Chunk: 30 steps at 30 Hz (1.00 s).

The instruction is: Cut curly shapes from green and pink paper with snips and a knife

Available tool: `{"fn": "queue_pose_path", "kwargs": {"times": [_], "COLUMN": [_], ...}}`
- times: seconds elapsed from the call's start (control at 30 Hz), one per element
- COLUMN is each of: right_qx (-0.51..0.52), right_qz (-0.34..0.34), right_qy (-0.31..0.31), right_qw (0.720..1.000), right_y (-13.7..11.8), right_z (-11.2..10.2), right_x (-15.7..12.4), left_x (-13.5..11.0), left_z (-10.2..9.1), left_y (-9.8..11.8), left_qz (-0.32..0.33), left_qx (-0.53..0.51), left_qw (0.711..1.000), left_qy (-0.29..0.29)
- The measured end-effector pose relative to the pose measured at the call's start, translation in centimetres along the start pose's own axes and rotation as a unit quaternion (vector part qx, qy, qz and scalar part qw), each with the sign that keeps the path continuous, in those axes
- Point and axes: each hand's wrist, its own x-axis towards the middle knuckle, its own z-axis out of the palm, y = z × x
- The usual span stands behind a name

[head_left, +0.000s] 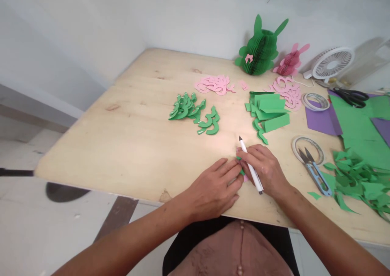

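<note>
My left hand (215, 186) lies near the front edge of the wooden table (137, 138), fingers together, pressing down on a small green paper piece (241, 171) with a bit of pink under it. My right hand (263, 168) is closed around a white pen (250, 165), whose dark tip points away from me, and its fingertips also touch the same paper piece. Most of the paper piece is hidden by both hands.
Green curved cutouts (193, 112), pink cutouts (215, 84), folded green strips (269, 111), tape rings (315, 101), thread snips (315, 171), black scissors (352, 96), green scraps (356, 178), purple sheets. Green paper rabbit (260, 48), pink rabbit (291, 62) and small fan (330, 62) stand at the back.
</note>
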Motion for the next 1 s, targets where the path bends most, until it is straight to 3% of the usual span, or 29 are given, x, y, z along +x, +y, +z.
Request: {"fn": "queue_pose_path", "kwargs": {"times": [1.0], "right_qx": [0.057], "right_qz": [0.004], "right_qy": [0.029], "right_qw": [0.998], "right_y": [0.63], "right_z": [0.25], "right_x": [0.04], "left_x": [-0.08], "left_z": [0.24], "left_y": [0.37], "left_qz": [-0.006], "left_qx": [-0.019], "left_qw": [1.000], "left_qy": [-0.004]}}
